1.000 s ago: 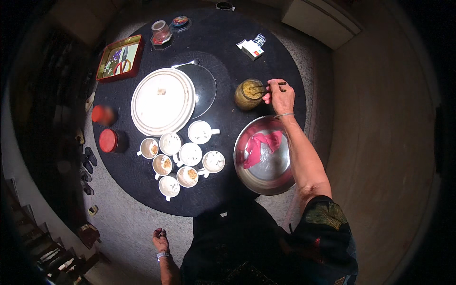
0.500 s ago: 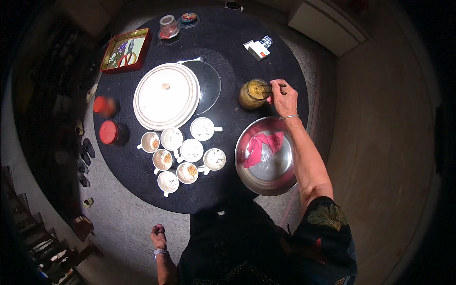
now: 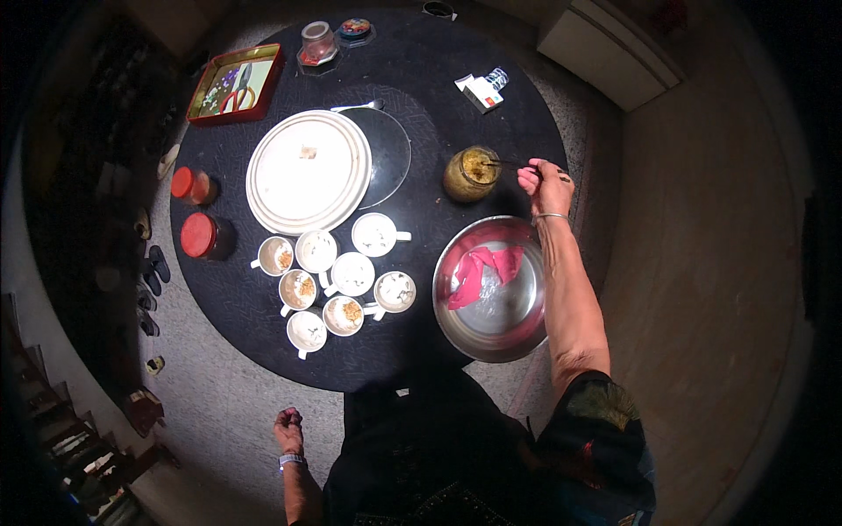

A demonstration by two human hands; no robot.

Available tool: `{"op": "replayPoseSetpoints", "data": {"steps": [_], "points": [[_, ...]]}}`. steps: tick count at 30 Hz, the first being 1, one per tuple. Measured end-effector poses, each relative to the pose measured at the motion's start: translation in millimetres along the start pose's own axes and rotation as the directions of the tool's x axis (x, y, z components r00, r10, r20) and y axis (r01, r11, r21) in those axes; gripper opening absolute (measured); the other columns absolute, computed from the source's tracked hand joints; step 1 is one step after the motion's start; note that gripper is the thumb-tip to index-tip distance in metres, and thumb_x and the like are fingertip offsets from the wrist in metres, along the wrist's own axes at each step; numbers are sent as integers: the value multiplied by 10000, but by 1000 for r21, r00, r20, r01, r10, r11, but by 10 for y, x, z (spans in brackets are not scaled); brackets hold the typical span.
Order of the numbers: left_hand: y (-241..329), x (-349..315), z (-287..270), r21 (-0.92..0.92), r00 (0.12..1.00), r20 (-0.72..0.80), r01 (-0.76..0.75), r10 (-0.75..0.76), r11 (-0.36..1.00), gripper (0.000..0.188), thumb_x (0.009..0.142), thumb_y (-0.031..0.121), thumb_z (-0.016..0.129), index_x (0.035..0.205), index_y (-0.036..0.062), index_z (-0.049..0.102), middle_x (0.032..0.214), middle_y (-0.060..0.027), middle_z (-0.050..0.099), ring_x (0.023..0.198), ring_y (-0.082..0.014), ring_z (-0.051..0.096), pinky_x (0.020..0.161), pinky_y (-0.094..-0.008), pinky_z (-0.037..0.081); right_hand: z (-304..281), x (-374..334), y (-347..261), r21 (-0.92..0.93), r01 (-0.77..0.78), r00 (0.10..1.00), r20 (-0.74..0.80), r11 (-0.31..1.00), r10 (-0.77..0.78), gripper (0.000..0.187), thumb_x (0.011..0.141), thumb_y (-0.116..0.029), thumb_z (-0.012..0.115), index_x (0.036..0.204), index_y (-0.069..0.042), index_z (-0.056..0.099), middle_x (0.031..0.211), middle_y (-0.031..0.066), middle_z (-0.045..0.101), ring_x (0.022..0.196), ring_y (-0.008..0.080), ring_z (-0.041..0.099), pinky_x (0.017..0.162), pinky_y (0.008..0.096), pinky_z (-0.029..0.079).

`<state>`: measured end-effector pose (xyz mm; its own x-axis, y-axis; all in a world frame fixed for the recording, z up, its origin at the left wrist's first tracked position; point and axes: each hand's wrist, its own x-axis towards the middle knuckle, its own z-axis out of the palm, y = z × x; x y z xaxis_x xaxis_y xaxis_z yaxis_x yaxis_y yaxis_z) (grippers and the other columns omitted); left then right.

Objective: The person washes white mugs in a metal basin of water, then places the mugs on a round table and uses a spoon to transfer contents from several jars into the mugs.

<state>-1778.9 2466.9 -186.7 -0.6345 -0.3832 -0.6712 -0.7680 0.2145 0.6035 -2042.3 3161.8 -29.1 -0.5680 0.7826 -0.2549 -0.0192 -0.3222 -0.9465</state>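
My right hand [image 3: 551, 181] is closed around a thin dark utensil [image 3: 509, 164], whose far end reaches into an open glass jar [image 3: 462, 184]. Yellowish-brown paste fills the jar, and the utensil's tip is hidden in it. Low at the left, off the table, my left hand [image 3: 288, 430] hangs with curled fingers, and nothing shows in it. Several white cups [image 3: 353, 274] stand in a cluster left of the jar; orange-brown bits lie in some of them, such as this cup [image 3: 343, 316]. Dark marks show inside others.
A steel basin [image 3: 517, 342] with a pink cloth [image 3: 474, 280] stands under my right forearm. Behind the cups lies a large white round lid or plate [image 3: 303, 188], overlapping a glass disc [image 3: 390, 158]. Red-lidded jars [image 3: 198, 235], a scissors tray [image 3: 263, 103] and a small box [image 3: 481, 95] sit around.
My right hand has drawn back to the right from the jar, baring more of the utensil. My left hand still hangs low, with hardly any shift.
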Motion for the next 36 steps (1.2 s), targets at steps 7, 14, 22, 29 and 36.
{"op": "replayPoseSetpoints", "data": {"steps": [7, 14, 22, 29, 36], "points": [[136, -49, 57, -59, 999, 38, 17, -15, 998, 67, 884, 26, 595, 947, 39, 613, 839, 8, 606, 719, -81, 526, 648, -222, 428, -79, 75, 56, 15, -74, 997, -16, 997, 74, 192, 930, -80, 502, 924, 94, 581, 774, 202, 643, 612, 228, 678, 525, 276, 596], [123, -52, 51, -18, 1000, 26, -5, 6, 1000, 83, 875, 23, 598, 956, 25, 619, 848, -2, 618, 760, -101, 563, 720, -243, 471, -95, -11, -12, 70, -103, 995, 8, 992, 102, 181, 920, -86, 535, 937, 81, 603, 769, 166, 655, 617, 187, 670, 538, 257, 593], [49, -68, 90, -23, 1000, 22, 7, -6, 1000, 90, 882, 20, 603, 967, 6, 628, 885, -27, 638, 814, -124, 587, 784, -270, 485, 386, -826, 225, 51, -260, 939, 245, 964, 240, 168, 899, -111, 604, 899, 52, 642, 725, 140, 655, 558, 158, 646, 478, 253, 554], [-169, -37, 36, 28, 996, 36, -78, 76, 997, 116, 911, 162, 635, 989, 76, 629, 864, 7, 637, 778, -122, 602, 670, -265, 452, 564, -1047, 1089, 9, -466, 855, 261, 885, 448, 173, 914, -98, 568, 903, 64, 627, 744, 144, 647, 605, 198, 676, 513, 289, 591], [-236, -67, 46, -128, 998, 15, 66, -65, 990, 96, 888, 11, 613, 983, 7, 630, 889, -19, 636, 817, -109, 578, 775, -254, 483, 757, -960, 1191, -55, -429, 871, 239, 902, 429, 157, 914, -85, 555, 900, 56, 623, 773, 145, 653, 629, 204, 681, 538, 289, 601]]}}
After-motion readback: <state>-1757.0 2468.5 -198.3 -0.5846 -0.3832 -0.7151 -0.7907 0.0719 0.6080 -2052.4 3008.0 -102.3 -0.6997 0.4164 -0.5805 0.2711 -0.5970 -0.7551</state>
